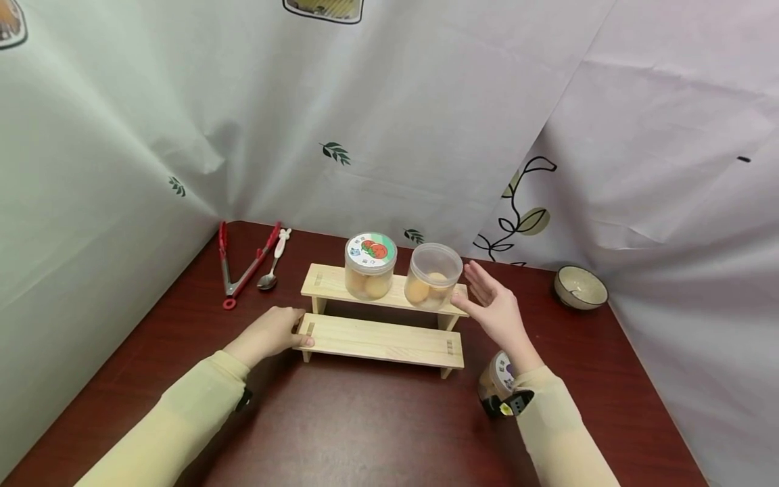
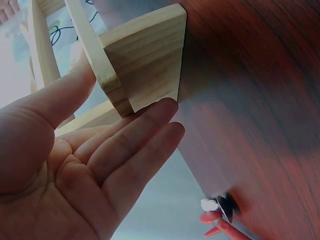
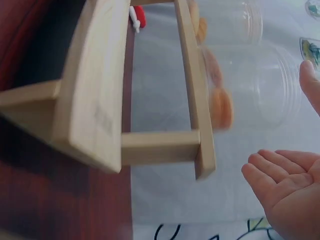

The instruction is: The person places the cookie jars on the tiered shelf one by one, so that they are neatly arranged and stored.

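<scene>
A two-step wooden shelf [image 1: 377, 339] stands on the table. My left hand [image 1: 274, 333] grips the left end of its lower step, and in the left wrist view the thumb is over the board with the fingers [image 2: 145, 130] along the side. On the upper step are two clear plastic jars holding round, yellow-orange pieces. The left jar [image 1: 368, 279] has a printed lid with red fruit; the right jar [image 1: 426, 281] shows no printed lid. Beside the right jar, my right hand [image 1: 496, 308] holds nothing, fingers extended and thumb spread apart.
Another labelled jar [image 1: 491, 382] is on the table, partly behind my right wrist. At the left lie red-tipped tongs [image 1: 240, 281] and a spoon [image 1: 275, 264] with a white handle. A bowl [image 1: 581, 287] sits at the back right, near the curtain.
</scene>
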`<state>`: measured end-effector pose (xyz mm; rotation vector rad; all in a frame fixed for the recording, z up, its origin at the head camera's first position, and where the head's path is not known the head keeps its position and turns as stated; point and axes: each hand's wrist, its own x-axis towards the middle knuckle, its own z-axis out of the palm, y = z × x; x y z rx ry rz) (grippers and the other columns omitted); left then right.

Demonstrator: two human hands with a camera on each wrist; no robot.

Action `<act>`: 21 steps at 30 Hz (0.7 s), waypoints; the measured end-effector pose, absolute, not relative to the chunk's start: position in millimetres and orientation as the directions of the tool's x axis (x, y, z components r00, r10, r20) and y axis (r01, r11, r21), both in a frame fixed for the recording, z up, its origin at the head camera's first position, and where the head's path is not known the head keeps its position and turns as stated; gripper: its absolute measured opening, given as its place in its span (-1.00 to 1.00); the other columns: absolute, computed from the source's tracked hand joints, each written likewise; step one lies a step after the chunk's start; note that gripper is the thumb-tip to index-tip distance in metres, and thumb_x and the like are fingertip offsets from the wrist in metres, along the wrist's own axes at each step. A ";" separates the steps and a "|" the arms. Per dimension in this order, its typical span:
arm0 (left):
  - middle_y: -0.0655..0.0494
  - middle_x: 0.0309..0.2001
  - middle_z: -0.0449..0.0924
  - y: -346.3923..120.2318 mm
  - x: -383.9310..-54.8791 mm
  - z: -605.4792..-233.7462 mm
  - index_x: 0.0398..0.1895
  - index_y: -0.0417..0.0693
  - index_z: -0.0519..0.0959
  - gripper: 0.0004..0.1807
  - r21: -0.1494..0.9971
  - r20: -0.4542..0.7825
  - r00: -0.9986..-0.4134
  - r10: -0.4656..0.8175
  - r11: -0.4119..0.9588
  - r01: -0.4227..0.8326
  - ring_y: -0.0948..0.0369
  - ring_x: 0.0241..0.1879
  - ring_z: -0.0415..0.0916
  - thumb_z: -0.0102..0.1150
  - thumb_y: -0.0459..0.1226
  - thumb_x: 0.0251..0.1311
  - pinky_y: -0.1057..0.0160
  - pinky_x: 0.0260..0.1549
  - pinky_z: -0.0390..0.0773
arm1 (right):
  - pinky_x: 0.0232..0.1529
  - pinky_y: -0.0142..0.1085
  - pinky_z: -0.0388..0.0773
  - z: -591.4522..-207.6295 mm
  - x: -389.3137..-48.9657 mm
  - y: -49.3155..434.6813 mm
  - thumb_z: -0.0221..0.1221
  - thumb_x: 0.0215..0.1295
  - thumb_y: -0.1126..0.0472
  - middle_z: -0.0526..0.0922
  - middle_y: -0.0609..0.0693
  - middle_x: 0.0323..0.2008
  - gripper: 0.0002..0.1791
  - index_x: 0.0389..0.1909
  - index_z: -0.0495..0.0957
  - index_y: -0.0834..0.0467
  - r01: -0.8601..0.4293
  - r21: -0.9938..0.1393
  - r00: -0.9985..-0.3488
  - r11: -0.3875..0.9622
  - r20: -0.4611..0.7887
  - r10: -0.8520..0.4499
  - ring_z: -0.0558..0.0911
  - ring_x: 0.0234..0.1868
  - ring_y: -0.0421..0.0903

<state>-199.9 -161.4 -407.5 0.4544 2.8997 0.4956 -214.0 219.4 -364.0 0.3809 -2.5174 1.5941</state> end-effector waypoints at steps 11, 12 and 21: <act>-0.10 -0.29 0.63 -160.8 -202.1 -409.5 -0.07 -0.39 0.54 -0.43 0.360 -0.110 -0.940 0.322 0.895 0.265 0.09 -0.29 0.54 0.38 -0.08 0.01 0.06 -0.24 0.50 | 0.10 -0.57 0.30 -375.4 -180.8 263.9 0.30 0.19 0.15 0.30 0.13 0.35 -0.17 0.44 0.11 0.12 -0.230 -0.851 -0.972 0.472 0.226 -0.066 0.31 0.33 0.01; -0.10 -0.29 0.63 -160.8 -202.2 -409.5 -0.07 -0.39 0.54 -0.43 0.356 -0.109 -0.940 0.324 0.896 0.267 0.09 -0.29 0.54 0.38 -0.08 0.02 0.06 -0.25 0.50 | 0.09 -0.59 0.30 -376.9 -176.9 267.6 0.30 0.19 0.16 0.30 0.13 0.34 -0.17 0.44 0.12 0.11 -0.223 -0.848 -0.973 0.481 0.224 -0.057 0.32 0.33 -0.02; 0.07 -0.50 0.52 -160.9 -198.5 -404.9 -0.20 -0.34 0.56 -0.54 0.354 -0.104 -0.935 0.338 0.891 0.283 0.18 -0.47 0.41 0.38 -0.10 0.02 0.19 -0.43 0.41 | 0.04 -0.63 0.31 -394.7 -147.4 293.8 0.27 0.21 0.23 0.30 0.28 0.31 -0.22 0.42 0.15 0.14 -0.174 -0.866 -0.977 0.469 0.213 0.031 0.37 0.19 -0.50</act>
